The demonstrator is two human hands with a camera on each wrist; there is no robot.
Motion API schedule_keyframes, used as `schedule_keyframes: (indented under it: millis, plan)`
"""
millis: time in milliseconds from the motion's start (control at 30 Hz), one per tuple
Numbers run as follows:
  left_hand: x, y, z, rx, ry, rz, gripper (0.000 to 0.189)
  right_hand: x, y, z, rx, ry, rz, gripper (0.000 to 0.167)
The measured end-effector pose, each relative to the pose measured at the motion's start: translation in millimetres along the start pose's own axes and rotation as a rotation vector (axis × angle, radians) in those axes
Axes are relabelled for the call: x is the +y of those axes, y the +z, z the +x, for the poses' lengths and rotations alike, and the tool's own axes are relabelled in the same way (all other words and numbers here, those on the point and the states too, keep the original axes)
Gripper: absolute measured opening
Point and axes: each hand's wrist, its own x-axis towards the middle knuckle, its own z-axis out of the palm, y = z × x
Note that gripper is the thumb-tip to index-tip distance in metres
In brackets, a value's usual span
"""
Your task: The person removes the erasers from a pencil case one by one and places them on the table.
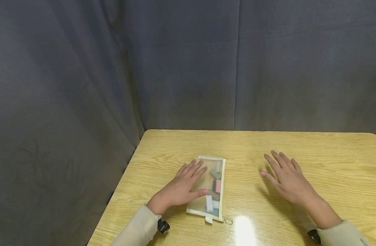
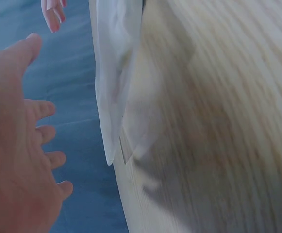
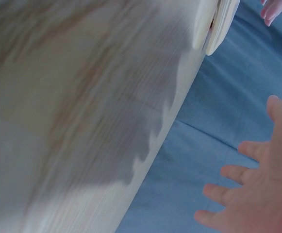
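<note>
On the wooden table lies a see-through zip pouch (image 1: pixel 199 206) with a pale cream border. Inside it several small blocks show, among them a pink block (image 1: pixel 218 186), a white block (image 1: pixel 209 204) and a green block (image 1: pixel 215 174); their exact kind is unclear. Above the pouch's left half hovers my left hand (image 1: pixel 180 188), fingers spread, apart from it in the left wrist view, where the pouch (image 2: pixel 114 73) appears edge-on. Over the bare wood to the right, my right hand (image 1: pixel 290 181) is held with fingers extended and grips nothing.
A thin ring (image 1: pixel 228 220) sits at the pouch's near right corner. The wood-grain table (image 1: pixel 335 164) has rounded far corners. Dark curtains (image 1: pixel 188 68) hang behind it and along its left side. Each wrist wears a black strap, the left strap (image 1: pixel 163 226) showing best.
</note>
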Motion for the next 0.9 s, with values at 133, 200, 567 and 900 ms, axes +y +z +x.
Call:
schedule_keyframes:
  millis: [133,200,567,900]
  plan:
    - [2.8,0.9,-0.5,-0.012,0.004,0.002,0.081,-4.7,2.3,0.3,-0.006,-0.011,-0.001,0.068]
    - [4.1,1.2,-1.0,-0.021,0.007,0.015,0.082,-7.0,3.7,0.3,-0.005,-0.019,0.0,0.068]
    - [8.4,6.6,-2.6,-0.065,0.033,0.019,0.083,-14.5,11.8,0.5,-0.021,-0.039,0.018,0.064]
    - [11.9,11.6,-0.3,-0.095,0.055,0.012,0.086,-22.2,17.7,-1.1,-0.05,-0.061,0.038,0.062]
